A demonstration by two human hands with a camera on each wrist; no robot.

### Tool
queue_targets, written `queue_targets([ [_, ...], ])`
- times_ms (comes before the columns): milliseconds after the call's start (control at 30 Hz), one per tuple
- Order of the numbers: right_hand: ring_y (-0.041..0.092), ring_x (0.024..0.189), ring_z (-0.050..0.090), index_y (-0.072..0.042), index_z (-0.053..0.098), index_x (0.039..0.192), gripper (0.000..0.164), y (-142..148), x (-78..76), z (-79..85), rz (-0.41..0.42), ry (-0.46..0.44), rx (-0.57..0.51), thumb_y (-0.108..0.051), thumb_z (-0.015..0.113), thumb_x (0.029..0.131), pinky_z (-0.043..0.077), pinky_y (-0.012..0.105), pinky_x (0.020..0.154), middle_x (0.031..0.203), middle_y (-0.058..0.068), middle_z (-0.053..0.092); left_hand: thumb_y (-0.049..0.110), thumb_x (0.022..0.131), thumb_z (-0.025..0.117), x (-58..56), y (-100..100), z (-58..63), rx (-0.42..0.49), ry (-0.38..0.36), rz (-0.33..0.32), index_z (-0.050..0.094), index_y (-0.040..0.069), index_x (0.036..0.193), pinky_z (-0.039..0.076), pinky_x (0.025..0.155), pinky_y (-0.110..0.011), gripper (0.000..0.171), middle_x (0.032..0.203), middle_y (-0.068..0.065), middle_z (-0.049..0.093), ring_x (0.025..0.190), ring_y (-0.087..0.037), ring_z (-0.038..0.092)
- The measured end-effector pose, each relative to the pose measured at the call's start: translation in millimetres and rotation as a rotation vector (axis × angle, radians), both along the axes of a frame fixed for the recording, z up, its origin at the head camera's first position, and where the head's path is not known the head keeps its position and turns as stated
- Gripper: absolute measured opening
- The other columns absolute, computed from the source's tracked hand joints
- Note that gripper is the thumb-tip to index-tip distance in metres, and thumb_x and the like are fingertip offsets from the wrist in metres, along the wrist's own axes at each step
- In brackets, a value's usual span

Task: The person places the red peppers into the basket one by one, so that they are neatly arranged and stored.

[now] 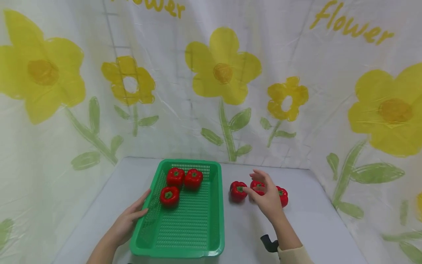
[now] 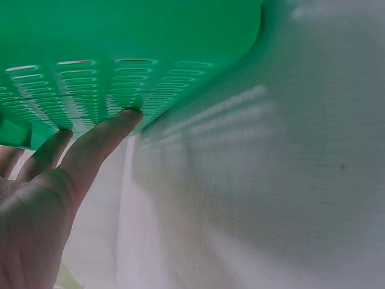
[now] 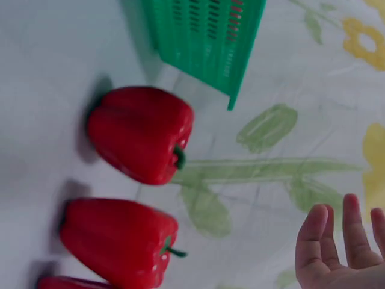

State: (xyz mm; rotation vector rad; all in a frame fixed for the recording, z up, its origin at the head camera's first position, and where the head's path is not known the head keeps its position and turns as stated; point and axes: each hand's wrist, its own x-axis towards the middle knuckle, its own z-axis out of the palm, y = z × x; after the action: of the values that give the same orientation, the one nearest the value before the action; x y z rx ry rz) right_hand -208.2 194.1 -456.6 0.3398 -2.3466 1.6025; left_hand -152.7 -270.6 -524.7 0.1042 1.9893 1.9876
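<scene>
A green plastic basket [image 1: 215,220] holds a red bell pepper [image 1: 169,197] and two more behind it, all near its back left. My left hand [image 1: 126,222] touches the basket's left side with fingers extended; in the left wrist view its fingertips [image 2: 129,114] rest against the slotted wall. To the right of the basket stand three more red bell peppers, among them a left one [image 1: 238,191], a middle one [image 3: 120,241] and a right one [image 1: 282,197]. My right hand [image 1: 267,196] hovers over this row, fingers spread and loosely bent, holding nothing. It partly hides the middle pepper.
A white table [image 1: 247,231] carries everything. Behind it hangs a pale curtain [image 1: 178,128] painted with yellow flowers. A black curved object [image 1: 269,244] shows beside the right wrist.
</scene>
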Motion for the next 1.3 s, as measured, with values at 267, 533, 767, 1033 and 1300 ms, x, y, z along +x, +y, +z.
queue_targets([
  [267,0.032,0.124,0.057,-0.022,0.051,0.142,0.067,22,-2.6,-10.9,-0.05,-0.01,0.021,-0.025,0.084,0.084,0.058,0.031,0.093,0.135,0.002,0.062,0.025,0.105,0.046,-1.5,2,-2.7,-0.024,0.01,0.022,0.01,0.026,0.164,0.017,0.119,-0.049,0.069,0.171,-0.005,-0.001,0.156,-0.036,-0.001],
  [533,0.02,0.131,0.053,-0.02,0.048,0.146,0.07,42,-4.0,-22.7,-0.174,-0.019,0.126,-0.026,0.083,0.085,0.054,0.037,0.102,0.14,0.002,0.06,0.025,0.105,0.047,-1.7,2,-2.6,-0.001,-0.008,0.016,0.01,0.029,0.164,0.036,0.112,-0.027,0.069,0.171,-0.004,-0.002,0.156,-0.034,0.0],
  [767,0.019,0.136,0.047,-0.02,0.046,0.148,0.074,67,-6.0,-31.3,-0.284,-0.01,0.098,-0.02,0.084,0.084,0.05,0.02,0.103,0.147,0.003,0.053,0.024,0.106,0.047,-1.3,2,-4.5,0.019,-0.004,0.017,0.009,0.028,0.164,0.041,0.1,-0.012,0.07,0.171,-0.004,-0.002,0.156,-0.033,0.0],
  [1033,0.036,0.148,0.029,-0.015,0.036,0.155,0.084,96,-11.6,-45.5,-0.245,-0.101,0.151,-0.015,0.082,0.085,0.038,0.064,0.111,0.159,0.013,0.037,0.028,0.106,0.046,0.2,2,-3.6,0.022,-0.006,-0.002,0.006,0.03,0.164,0.042,0.103,-0.015,0.069,0.171,-0.002,-0.004,0.156,-0.033,-0.001],
  [1300,0.046,0.152,0.016,-0.023,0.022,0.162,0.098,121,-22.2,-61.3,-0.132,-0.335,0.124,-0.027,0.083,0.085,0.033,0.066,0.113,0.167,0.014,0.02,0.027,0.106,0.045,0.0,3,-3.4,0.003,-0.007,0.014,0.008,0.03,0.164,0.026,0.119,-0.052,0.068,0.171,-0.002,-0.002,0.156,-0.034,0.003],
])
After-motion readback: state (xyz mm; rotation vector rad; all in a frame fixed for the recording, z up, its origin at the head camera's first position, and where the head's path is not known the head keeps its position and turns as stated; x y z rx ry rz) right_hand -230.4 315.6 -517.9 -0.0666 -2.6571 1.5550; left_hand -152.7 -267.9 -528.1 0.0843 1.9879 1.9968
